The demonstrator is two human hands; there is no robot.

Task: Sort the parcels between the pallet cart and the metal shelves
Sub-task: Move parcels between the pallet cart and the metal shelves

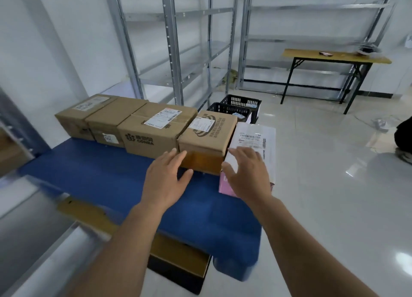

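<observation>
Several brown cardboard parcels stand in a row along the far side of the blue pallet cart (107, 176). The rightmost brown parcel (207, 138) has a white label on top. A white and pink parcel (254, 138) leans at the cart's right edge beside it. My left hand (166, 179) hovers with fingers spread just in front of the rightmost brown parcel, holding nothing. My right hand (247, 174) is spread over the lower part of the white and pink parcel; whether it touches is unclear. Metal shelves (171, 51) stand behind the cart, their levels bare.
Two black plastic crates (236, 106) sit on the floor behind the cart. A wooden folding table (334, 56) stands at the back right. A brown and black box (178, 261) lies at the cart's near edge. Glossy tiled floor stretches to the right.
</observation>
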